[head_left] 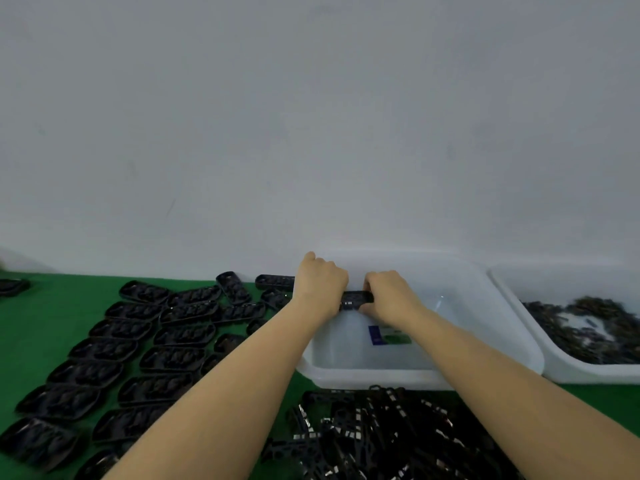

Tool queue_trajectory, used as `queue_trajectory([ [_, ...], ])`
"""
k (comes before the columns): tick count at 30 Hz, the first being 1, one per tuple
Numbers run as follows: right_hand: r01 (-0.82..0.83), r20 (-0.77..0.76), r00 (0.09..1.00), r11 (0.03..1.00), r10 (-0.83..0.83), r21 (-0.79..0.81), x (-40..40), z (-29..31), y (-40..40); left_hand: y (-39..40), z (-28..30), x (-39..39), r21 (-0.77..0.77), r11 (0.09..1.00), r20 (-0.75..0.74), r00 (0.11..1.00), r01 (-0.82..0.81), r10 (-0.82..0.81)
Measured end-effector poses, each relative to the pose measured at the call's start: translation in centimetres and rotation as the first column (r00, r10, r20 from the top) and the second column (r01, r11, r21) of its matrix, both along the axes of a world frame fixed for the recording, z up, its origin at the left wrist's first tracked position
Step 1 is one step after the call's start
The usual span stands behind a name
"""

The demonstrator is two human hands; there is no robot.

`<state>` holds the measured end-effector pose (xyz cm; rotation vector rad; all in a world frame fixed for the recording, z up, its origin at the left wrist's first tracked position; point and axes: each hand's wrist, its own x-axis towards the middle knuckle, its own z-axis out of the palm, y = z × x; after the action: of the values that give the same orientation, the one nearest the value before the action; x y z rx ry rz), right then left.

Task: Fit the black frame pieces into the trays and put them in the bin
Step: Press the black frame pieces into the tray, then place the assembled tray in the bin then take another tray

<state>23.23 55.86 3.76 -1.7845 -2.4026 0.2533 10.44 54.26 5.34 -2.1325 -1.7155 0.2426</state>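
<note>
Two hands hold one black tray (357, 299) between them above the white bin (485, 306). The left hand (322, 282) grips the tray's left end with curled fingers; the right hand (391, 292) grips its right end in the same manner. The tray sits over the bin's far left area, clear of the bin floor. The bin stands on the green table (41, 327), against the wall (311, 116). A blue and green label (388, 336) lies inside the bin.

To the left of the bin, many black trays (145, 344) lie in rows on the table. Directly in front of the bin, a pile of loose black frame pieces (381, 434) rests on the table. To the right, touching the bin, a second white bin (568, 372) holds a heap of small dark parts (588, 330).
</note>
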Motion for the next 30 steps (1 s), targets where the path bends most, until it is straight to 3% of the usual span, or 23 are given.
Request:
queue_trajectory([
  [5,0.059,-0.040,0.997,0.998,-0.061,-0.032,0.5,0.7,-0.9,-0.5,0.3,0.2,0.007,0.998,-0.024,0.997,-0.070,0.070],
  [9,0.031,-0.077,0.997,0.995,-0.024,0.099,1.3,3.8,-5.4,-3.7,3.4,-0.6,0.063,0.994,0.127,0.989,-0.088,0.079],
  [14,-0.072,-0.370,0.916,0.971,0.155,0.229,1.4,5.9,-18.4,-15.0,6.0,-3.8,0.312,0.949,0.476,0.873,-0.056,-0.105],
  [18,-0.187,-0.476,0.854,0.978,0.208,0.092,-0.5,3.7,-28.8,-26.2,6.0,-6.5,0.400,0.907,0.486,0.869,-0.131,-0.089],
  [24,-0.351,-0.480,0.826,0.936,0.295,-0.029,-3.3,-1.2,-38.6,-40.0,2.9,-10.3,0.154,0.962,0.518,0.847,-0.226,0.116],
  [30,-0.349,-0.410,0.858,0.937,0.308,-0.027,-5.4,-3.8,-42.2,-46.4,-2.2,-11.3,0.016,0.959,0.571,0.790,-0.283,0.223],
])
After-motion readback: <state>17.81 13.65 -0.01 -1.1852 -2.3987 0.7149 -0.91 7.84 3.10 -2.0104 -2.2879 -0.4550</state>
